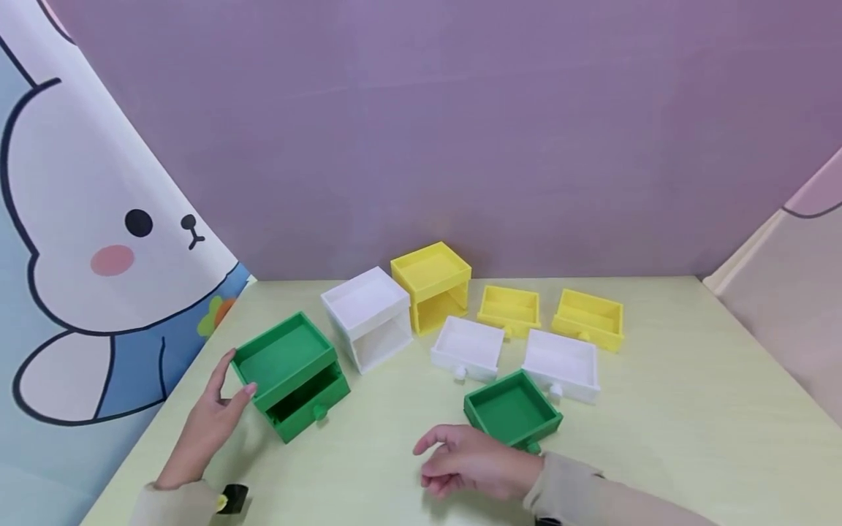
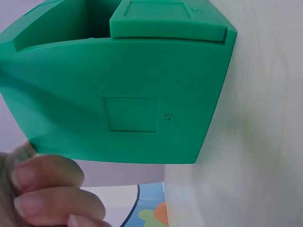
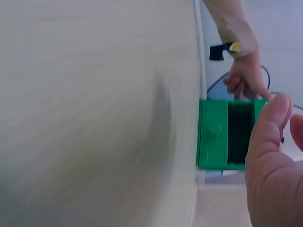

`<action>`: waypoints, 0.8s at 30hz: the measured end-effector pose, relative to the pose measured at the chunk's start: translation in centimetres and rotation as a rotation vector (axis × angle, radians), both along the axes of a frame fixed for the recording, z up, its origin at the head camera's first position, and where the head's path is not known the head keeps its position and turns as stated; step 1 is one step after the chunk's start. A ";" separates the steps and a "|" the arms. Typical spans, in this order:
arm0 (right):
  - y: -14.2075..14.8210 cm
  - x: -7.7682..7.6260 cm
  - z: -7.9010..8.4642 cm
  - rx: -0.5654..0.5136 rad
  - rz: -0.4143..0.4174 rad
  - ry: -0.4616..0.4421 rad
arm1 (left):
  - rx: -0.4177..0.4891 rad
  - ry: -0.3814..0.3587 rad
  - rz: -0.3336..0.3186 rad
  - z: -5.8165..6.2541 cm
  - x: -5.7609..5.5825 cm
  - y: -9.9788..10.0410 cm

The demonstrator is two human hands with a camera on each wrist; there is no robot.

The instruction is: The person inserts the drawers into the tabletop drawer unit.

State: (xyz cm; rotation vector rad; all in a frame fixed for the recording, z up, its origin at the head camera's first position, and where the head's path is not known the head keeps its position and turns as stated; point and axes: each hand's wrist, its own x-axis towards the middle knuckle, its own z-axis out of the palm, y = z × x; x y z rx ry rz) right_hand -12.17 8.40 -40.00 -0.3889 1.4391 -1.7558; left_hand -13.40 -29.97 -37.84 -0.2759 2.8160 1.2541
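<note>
A small green drawer cabinet (image 1: 292, 358) with a tray-like top stands at the left of the table. Its lower slot holds a drawer with a round knob (image 1: 320, 413), while the upper slot is a dark gap. My left hand (image 1: 213, 416) grips the cabinet's left top edge with thumb and fingers; in the left wrist view, curled fingers (image 2: 57, 189) show beside its green wall (image 2: 71, 113). My right hand (image 1: 473, 464), loosely bent and holding nothing, hovers in front of a loose green drawer (image 1: 516, 409), partly covering it.
A white cabinet shell (image 1: 368, 307) and a yellow one (image 1: 434, 277) stand behind, with open fronts. Two white drawers (image 1: 467, 347) and two yellow drawers (image 1: 509, 307) lie to their right. A purple backdrop (image 1: 460, 146) rises at the table's far edge.
</note>
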 end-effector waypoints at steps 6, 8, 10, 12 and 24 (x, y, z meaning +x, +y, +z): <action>3.5 0.1 0.3 0.075 -0.015 0.086 | -0.008 0.009 -0.010 -0.1 -0.2 -0.1; 4.6 0.2 0.3 0.101 -0.022 0.097 | -0.019 -0.003 -0.007 -0.2 0.0 -0.2; 5.7 0.3 0.1 0.122 -0.026 0.106 | -0.020 -0.017 -0.001 -0.3 0.1 -0.2; 6.9 0.3 -0.1 0.145 -0.029 0.123 | -0.018 -0.021 0.008 -0.3 0.3 -0.2; 12.9 -1.2 -0.5 0.306 0.038 0.362 | 0.006 0.012 0.001 0.1 0.3 -0.1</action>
